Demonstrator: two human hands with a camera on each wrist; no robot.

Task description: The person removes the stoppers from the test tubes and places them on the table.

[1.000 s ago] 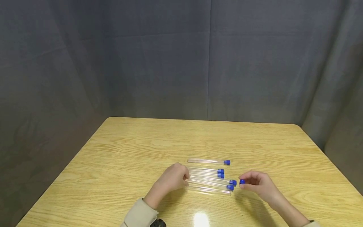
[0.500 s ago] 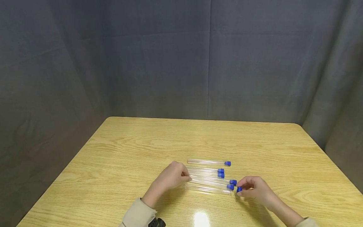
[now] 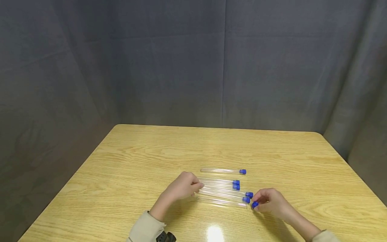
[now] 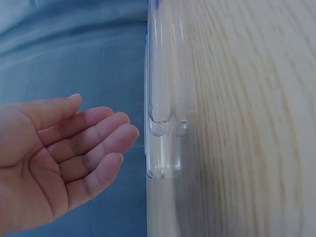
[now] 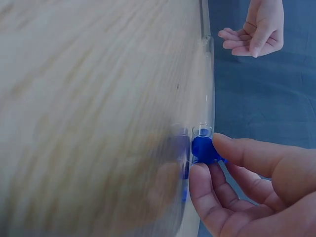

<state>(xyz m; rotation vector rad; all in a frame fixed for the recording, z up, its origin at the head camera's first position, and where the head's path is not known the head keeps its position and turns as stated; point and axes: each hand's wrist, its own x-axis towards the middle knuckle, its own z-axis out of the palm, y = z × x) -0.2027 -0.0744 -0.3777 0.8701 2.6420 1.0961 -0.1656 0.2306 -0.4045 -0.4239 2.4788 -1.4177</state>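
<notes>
My right hand (image 3: 273, 202) pinches a blue cap (image 3: 255, 204) between thumb and fingers, just right of the mouth of an uncapped clear test tube (image 3: 222, 202). In the right wrist view the cap (image 5: 203, 149) sits right by the tube's open rim (image 5: 202, 130); whether they touch I cannot tell. Over the rounded ends of the tubes hovers my left hand (image 3: 182, 186), fingers loosely bent. The left wrist view shows that hand (image 4: 74, 158) holding nothing, apart from the tubes (image 4: 160, 98). Beyond the uncapped tube lie several test tubes with blue caps (image 3: 236, 185), roughly parallel.
One capped test tube (image 3: 220, 170) lies a little apart, farthest from me. The wooden table (image 3: 136, 148) carries everything, and a grey curtain (image 3: 169, 67) hangs behind it and along both sides. A dark band (image 3: 166, 237) circles the left wrist.
My right hand has moved slightly left and toward me, bringing the blue cap from beside the capped tubes to the uncapped tube's mouth. The left hand has shifted only slightly.
</notes>
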